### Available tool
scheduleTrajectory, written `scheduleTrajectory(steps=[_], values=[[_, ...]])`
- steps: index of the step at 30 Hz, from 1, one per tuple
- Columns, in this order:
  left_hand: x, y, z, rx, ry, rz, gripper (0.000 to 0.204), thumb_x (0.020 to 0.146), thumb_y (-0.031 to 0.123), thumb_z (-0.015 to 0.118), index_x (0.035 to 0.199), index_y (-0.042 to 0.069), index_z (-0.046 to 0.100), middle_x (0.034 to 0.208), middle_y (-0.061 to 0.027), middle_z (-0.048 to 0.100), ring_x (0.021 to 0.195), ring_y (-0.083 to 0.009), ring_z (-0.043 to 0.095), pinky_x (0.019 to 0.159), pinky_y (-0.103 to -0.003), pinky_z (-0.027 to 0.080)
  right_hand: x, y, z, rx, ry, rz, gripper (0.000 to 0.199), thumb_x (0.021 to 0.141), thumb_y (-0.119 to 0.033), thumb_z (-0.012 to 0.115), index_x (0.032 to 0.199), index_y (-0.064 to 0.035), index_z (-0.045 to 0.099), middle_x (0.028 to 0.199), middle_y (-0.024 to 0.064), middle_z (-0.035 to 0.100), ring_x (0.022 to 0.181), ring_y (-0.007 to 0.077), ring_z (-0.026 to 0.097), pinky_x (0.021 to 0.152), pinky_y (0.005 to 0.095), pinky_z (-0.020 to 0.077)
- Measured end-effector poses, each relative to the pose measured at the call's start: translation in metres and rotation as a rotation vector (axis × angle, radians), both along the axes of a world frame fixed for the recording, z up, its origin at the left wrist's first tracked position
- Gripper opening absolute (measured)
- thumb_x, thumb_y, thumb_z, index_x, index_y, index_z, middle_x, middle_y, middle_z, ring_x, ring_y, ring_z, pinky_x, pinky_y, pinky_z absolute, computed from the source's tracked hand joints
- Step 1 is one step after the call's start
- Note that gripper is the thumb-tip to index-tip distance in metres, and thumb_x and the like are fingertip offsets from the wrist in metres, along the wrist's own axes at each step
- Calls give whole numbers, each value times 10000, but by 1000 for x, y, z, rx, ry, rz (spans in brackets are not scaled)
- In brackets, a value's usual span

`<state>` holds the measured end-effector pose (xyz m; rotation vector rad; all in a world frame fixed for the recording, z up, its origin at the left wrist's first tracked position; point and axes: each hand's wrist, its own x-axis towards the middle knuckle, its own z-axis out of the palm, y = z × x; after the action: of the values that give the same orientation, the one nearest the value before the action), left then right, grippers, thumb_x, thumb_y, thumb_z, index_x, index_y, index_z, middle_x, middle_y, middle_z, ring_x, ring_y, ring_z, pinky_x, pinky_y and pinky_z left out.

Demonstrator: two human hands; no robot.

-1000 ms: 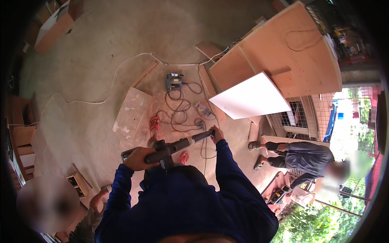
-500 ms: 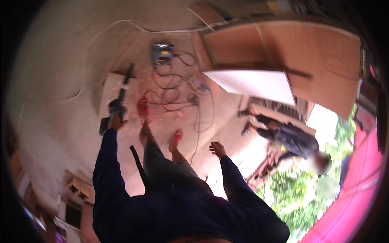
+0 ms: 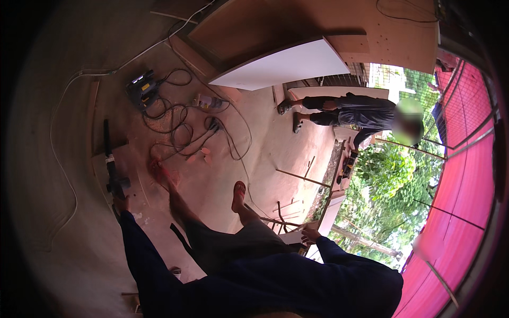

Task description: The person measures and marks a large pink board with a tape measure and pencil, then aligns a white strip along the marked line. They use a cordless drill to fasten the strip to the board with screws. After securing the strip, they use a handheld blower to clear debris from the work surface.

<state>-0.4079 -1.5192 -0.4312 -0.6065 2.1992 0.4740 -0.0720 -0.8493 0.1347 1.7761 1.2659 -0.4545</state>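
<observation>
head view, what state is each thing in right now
left hand: closed round the grip of the long black tool, held out to the side
right hand: fingers spread, holding nothing
power tool: lying on the floor amid tangled black cables
white board: propped at a slant
another person: bent over past the board

No packages, signs or screens show anywhere in the frame. The only label-like marks are small yellow patches on the dark blue power tool [image 3: 142,90] lying among tangled cables in the upper left of the frame, and a pale band [image 3: 109,158] wrapped round the long black tool at the left.
</observation>
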Motion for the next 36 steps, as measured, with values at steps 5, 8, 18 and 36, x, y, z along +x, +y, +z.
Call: scheduleTrajectory(steps=[5, 8, 18, 36], values=[[-25, -4, 18, -82, 2, 31, 1035, 763, 520, 784, 1535, 5, 324, 1502, -275, 437, 1367, -428, 464, 1119, -488, 421, 0, -7, -30, -21, 118, -38, 387, 1011, -465, 566, 1216, -141, 622, 1055, 54, 744, 882, 196, 718, 744, 378, 560], [-46, 10, 44, -250, -85, 3, 1032, 758, 560, 796, 1544, 81, 329, 1441, -206, 497, 1290, -424, 536, 1010, -549, 511, 3, -9, -54, -16, 190, -70, 421, 989, -468, 592, 1237, -130, 625, 1050, 64, 746, 886, 211, 720, 759, 394, 564], [-110, 49, 117, -55, 216, -160, 792, 718, 338, 792, 1390, 19, 520, 1400, -223, 549, 1256, -362, 556, 1055, -437, 464, 51, -24, -114, -152, 380, -337, 409, 987, -452, 624, 1246, -136, 600, 1100, 92, 732, 941, 232, 714, 815, 442, 551], [-40, 478, 339, 560, -143, -810, 721, 860, 339, 771, 1393, -52, 483, 1161, -189, 685, 957, -225, 676, 844, -356, 544, 156, 66, -163, 52, 891, -830, 379, 994, -382, 602, 1260, -112, 584, 1128, 117, 721, 999, 270, 697, 847, 460, 544]])
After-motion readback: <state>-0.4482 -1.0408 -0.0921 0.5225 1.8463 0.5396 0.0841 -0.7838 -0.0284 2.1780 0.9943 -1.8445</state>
